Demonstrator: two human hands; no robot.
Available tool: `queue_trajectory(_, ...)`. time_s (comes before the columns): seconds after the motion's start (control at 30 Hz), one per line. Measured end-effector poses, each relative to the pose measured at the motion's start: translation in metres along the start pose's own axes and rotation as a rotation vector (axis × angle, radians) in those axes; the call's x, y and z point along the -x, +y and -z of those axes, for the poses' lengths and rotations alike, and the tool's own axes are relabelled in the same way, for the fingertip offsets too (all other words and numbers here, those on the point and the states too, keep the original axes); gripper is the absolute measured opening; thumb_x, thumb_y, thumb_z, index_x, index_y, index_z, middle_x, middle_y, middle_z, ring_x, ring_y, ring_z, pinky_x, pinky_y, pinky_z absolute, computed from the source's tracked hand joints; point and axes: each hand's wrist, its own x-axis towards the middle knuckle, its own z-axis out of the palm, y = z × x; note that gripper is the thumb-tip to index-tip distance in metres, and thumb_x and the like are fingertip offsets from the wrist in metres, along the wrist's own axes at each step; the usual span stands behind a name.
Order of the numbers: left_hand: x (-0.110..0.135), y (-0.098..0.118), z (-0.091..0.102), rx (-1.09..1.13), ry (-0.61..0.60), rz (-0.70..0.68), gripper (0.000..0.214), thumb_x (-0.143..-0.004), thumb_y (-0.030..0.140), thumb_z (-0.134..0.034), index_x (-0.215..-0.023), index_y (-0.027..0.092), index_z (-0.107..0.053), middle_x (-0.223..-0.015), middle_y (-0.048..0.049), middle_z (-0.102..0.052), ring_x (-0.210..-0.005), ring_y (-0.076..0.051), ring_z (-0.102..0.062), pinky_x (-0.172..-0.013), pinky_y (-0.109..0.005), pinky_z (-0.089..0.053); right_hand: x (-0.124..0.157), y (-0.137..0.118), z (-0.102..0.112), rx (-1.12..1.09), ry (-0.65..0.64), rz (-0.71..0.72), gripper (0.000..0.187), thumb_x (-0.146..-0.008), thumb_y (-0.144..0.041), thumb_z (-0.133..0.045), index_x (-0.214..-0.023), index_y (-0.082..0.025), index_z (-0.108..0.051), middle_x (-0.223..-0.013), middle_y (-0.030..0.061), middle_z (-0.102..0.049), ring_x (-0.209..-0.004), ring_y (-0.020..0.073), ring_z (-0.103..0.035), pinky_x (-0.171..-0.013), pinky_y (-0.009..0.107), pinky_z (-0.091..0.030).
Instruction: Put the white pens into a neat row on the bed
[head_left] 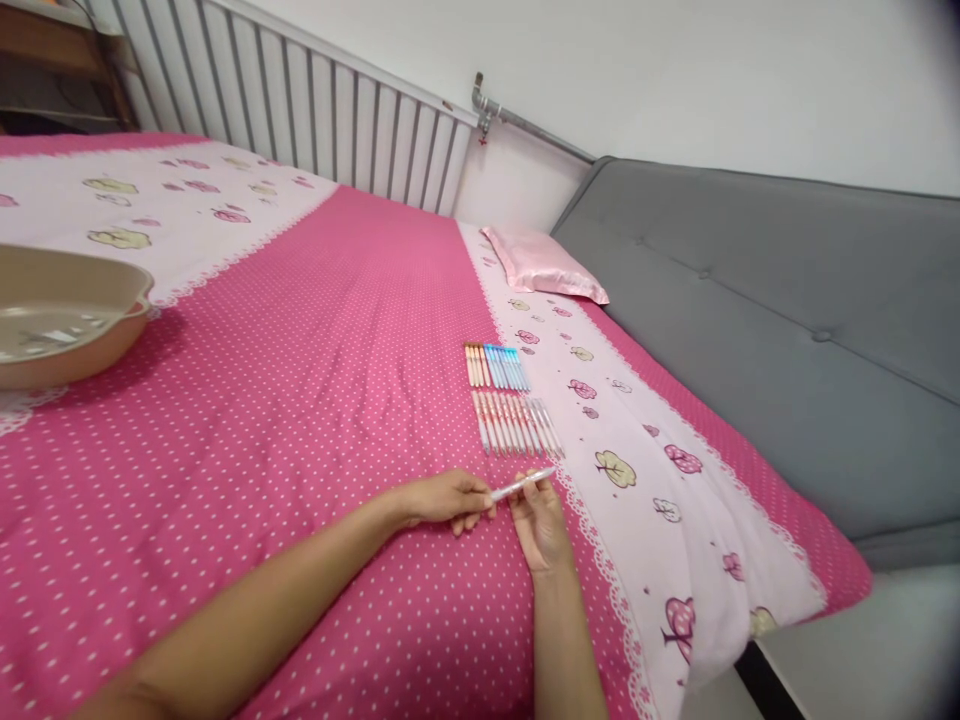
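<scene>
Presently, the left hand point(450, 499) is pinching the near end of a slim, whitish, stick-shaped pen point(517, 488), while the right hand point(543, 522), palm turned up, is steadying its far end between thumb and fingers. Just beyond both hands, a row of slim white pens with reddish markings point(516, 424) is lying on the pink, white-dotted fabric bedspread point(360, 380), and farther beyond, a shorter row of orange-and-brown and light-blue pens point(507, 368) is resting.

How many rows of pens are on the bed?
2: the row of orange and blue pens is farther from the person; the row of whitish pens is nearer. Another pen, held by the left hand and right hand, is in neither row.
</scene>
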Motion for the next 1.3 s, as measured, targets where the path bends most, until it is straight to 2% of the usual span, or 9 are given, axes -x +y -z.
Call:
queue_trajectory(0.4,0.002,0.006,-0.013,-0.203,0.254,-0.071,0.039,-0.076,0.049,-0.051,-0.061,0.014,-0.055,-0.051,0.0013,-0.054,-0.045,-0.009,-0.049,-0.047,-0.021,-0.035,-0.001,0.000,-0.001,-0.011,0.012,0.025,0.025,-0.060,-0.024,-0.076,-0.078,-0.022,-0.059,-0.072,-0.0058,-0.057,-0.062,0.0074,-0.053,-0.064,0.022,-0.046)
queue_trajectory(0.57,-0.005,0.006,-0.018,-0.078,0.260,-0.163,0.040,-0.079,0.050,-0.047,-0.081,0.011,-0.057,-0.070,-0.0054,-0.064,-0.049,-0.010,-0.054,-0.049,-0.023,-0.043,-0.001,-0.001,-0.003,0.023,-0.057,0.043,0.031,-0.065,-0.027,-0.072,-0.094,-0.024,-0.060,-0.085,-0.0018,-0.060,-0.073,0.0101,-0.056,-0.068,0.024,-0.047)
queue_trajectory(0.67,-0.009,0.006,-0.015,0.018,0.334,-0.253,0.040,-0.079,0.050,-0.048,-0.088,0.011,-0.053,-0.081,-0.0082,-0.064,-0.059,-0.012,-0.059,-0.059,-0.026,-0.047,0.000,-0.001,-0.006,0.093,-0.115,0.037,0.027,-0.065,-0.029,-0.072,-0.089,-0.022,-0.061,-0.087,-0.0007,-0.061,-0.075,0.0106,-0.057,-0.071,0.025,-0.046)
queue_trajectory(0.8,-0.010,0.008,-0.009,0.094,0.499,-0.327,0.036,-0.076,0.048,-0.054,-0.083,0.013,-0.051,-0.073,-0.0042,-0.063,-0.068,-0.013,-0.059,-0.067,-0.025,-0.045,0.002,0.001,-0.010,0.164,-0.146,0.023,0.020,-0.063,-0.025,-0.074,-0.077,-0.020,-0.061,-0.074,-0.0019,-0.062,-0.069,0.0098,-0.056,-0.069,0.024,-0.044)
queue_trajectory(0.97,-0.007,0.011,-0.006,0.127,0.641,-0.314,0.031,-0.071,0.042,-0.062,-0.075,0.012,-0.057,-0.074,-0.0042,-0.062,-0.070,-0.012,-0.056,-0.067,-0.024,-0.043,0.004,0.001,-0.014,0.264,-0.184,0.004,0.025,-0.062,-0.024,-0.074,-0.084,-0.018,-0.065,-0.079,0.0019,-0.066,-0.075,0.0121,-0.058,-0.074,0.025,-0.044)
queue_trajectory(1.13,-0.008,0.010,-0.007,0.147,0.637,-0.311,0.031,-0.071,0.040,-0.062,-0.084,0.012,-0.064,-0.080,-0.0062,-0.064,-0.073,-0.014,-0.057,-0.071,-0.027,-0.044,0.003,0.003,-0.013,0.379,-0.218,-0.005,0.028,-0.065,-0.031,-0.072,-0.090,-0.021,-0.067,-0.083,0.0016,-0.067,-0.075,0.0136,-0.058,-0.076,0.028,-0.044)
queue_trajectory(1.3,-0.010,0.009,-0.007,0.125,0.587,-0.311,0.031,-0.071,0.038,-0.063,-0.088,0.012,-0.066,-0.083,-0.0074,-0.066,-0.079,-0.016,-0.058,-0.074,-0.028,-0.044,0.003,0.005,-0.011,0.397,-0.170,-0.010,0.019,-0.064,-0.032,-0.073,-0.078,-0.020,-0.069,-0.072,-0.0002,-0.067,-0.067,0.0126,-0.057,-0.070,0.027,-0.044)
